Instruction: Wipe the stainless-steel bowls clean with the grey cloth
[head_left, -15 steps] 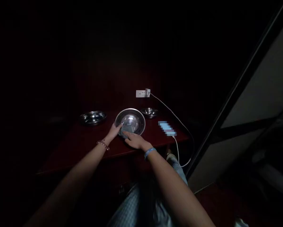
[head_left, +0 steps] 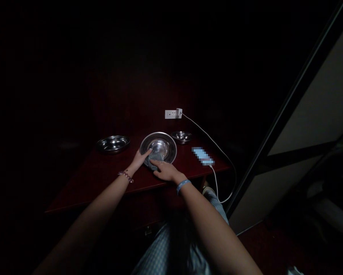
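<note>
Bowl (head_left: 160, 144), steel, tilted, at the middle of the red table (head_left: 99, 181); gripped at its near-left rim in the left hand (head_left: 138, 160). Cloth (head_left: 156, 156), grey, over the bowl's near rim; held under the right hand (head_left: 166, 171). Further: dish (head_left: 113, 144), far left; small bowl (head_left: 182, 137), behind right; phone (head_left: 202, 156), pixelated, right.

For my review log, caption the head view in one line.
Left hand holds a tilted metal bowl; right hand rests on a grey cloth over its near rim.
</note>
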A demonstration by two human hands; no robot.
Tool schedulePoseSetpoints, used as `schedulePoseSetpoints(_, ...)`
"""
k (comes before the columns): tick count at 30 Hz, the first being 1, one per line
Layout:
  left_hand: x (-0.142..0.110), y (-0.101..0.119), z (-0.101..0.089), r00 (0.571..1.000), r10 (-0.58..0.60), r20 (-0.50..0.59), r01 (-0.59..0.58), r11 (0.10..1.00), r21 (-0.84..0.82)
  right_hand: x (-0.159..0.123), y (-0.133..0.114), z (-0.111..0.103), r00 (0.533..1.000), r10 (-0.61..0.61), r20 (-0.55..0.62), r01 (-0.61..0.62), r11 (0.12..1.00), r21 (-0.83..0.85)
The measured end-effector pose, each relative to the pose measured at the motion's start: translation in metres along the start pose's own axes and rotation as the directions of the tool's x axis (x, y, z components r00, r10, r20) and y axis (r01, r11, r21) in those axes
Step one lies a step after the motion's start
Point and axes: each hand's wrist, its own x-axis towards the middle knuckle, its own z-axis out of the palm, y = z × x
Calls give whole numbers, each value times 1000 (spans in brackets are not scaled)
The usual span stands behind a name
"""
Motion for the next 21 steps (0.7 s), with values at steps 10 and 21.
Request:
schedulePoseSetpoints(10,-4,3,3,997,42,69,-41,999,-18,1,3,0,998,61,12,-62,993,103)
schedulePoseSetpoints(21,-5,6,2,997,31,73,-31,999,-13,-1,1,0,999,44,2,-44,998,46)
